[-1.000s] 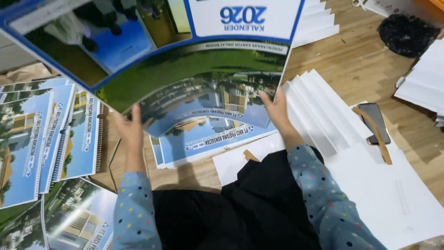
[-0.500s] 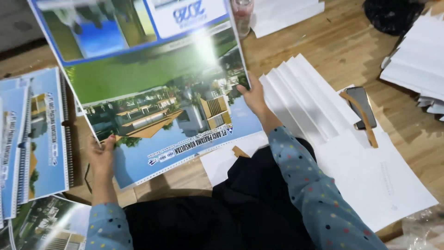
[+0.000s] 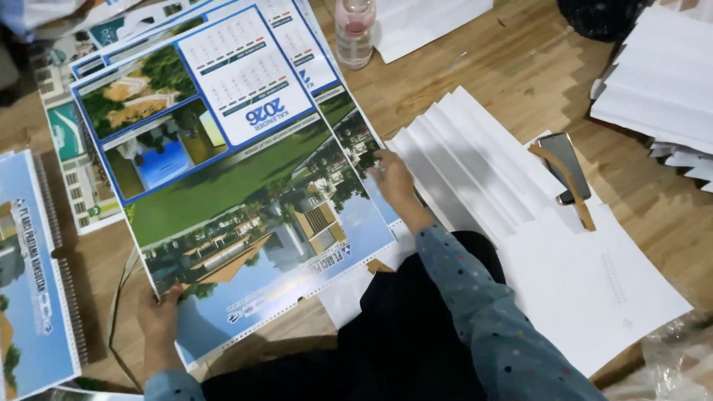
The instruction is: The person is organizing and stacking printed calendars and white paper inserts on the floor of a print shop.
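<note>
head cam: big printed calendar sheet (image 3: 238, 215) with punched holes along its near edge lies flat on the wooden table (image 3: 475, 67). left hand (image 3: 157, 315) pinches the sheet's near-left corner, thumb on top, closed on it. right hand (image 3: 392, 182) rests on the sheet's right edge, fingers bent; cannot tell if it's actually gripping or just pressing. more printed sheets (image 3: 96, 52) are fanned out under and behind it at far left. spiral-bound calendars (image 3: 33, 275) stacked at the left edge. clear plastic bottle (image 3: 354, 31) stands just past the sheet's far-right corner. fanned white sheets (image 3: 475, 171) lie just right of the right hand, touching the sheet's edge area. dark phone (image 3: 566, 165) with a wooden tool (image 3: 568, 186) across it sits on white paper further right. another white stack (image 3: 661, 82) at far right. dark lap cloth (image 3: 416, 327) covers the near table edge.

vs 0.5 s ago: sheet was lifted and tilted up toward the camera, now it's down flat and shifted left; both hands kept their places on its edges.
</note>
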